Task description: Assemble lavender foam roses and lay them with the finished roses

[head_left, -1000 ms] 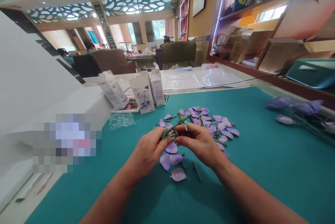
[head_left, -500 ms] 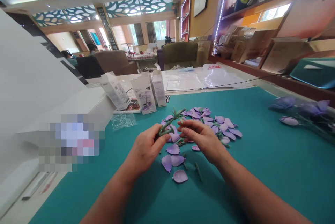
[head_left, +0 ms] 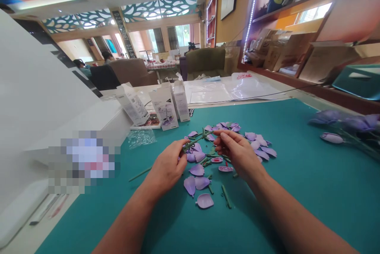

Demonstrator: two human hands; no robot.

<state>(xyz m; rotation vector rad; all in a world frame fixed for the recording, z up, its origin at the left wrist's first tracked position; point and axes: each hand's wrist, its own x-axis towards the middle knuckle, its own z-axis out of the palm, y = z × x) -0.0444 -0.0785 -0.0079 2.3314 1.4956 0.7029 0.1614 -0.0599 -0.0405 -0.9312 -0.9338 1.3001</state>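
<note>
A green plastic flower stem is gripped in my left hand, its thin lower end sticking out behind the hand to the left. At the stem's upper right end, the thumb and fingers of my right hand are pinched together on the leafy tip. Beneath and around both hands lie loose purple petals, several of them in a heap further back. Two pale bud halves with red inside, one a bud half, rest below my right hand. Closer to me is a short green stem piece.
White printed boxes stand at the back left, with a crumpled clear plastic bag in front. Purple flowers on stems lie at the right edge of the green mat. A blurred patch hides something at left.
My right fingers have closed on the stem's tip, where they were apart from it. The stem has turned flatter, and its lower end now shows left of my left hand.
</note>
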